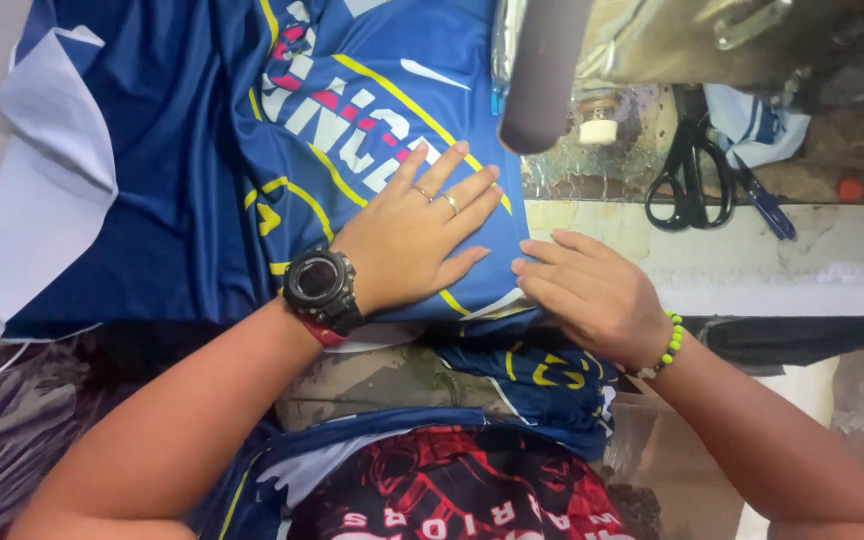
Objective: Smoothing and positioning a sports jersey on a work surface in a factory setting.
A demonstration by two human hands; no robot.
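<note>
Jersey (372, 120) lies flat beneath left hand (412, 235), right hand (587, 290) alongside.

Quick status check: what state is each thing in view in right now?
Left hand: flat, pressing on the jersey.
Right hand: fingertips at the jersey's edge.
Blue jersey: spread on the table.
Black scissors: closed, lying flat.
Blue snips: lying beside the scissors.
</note>
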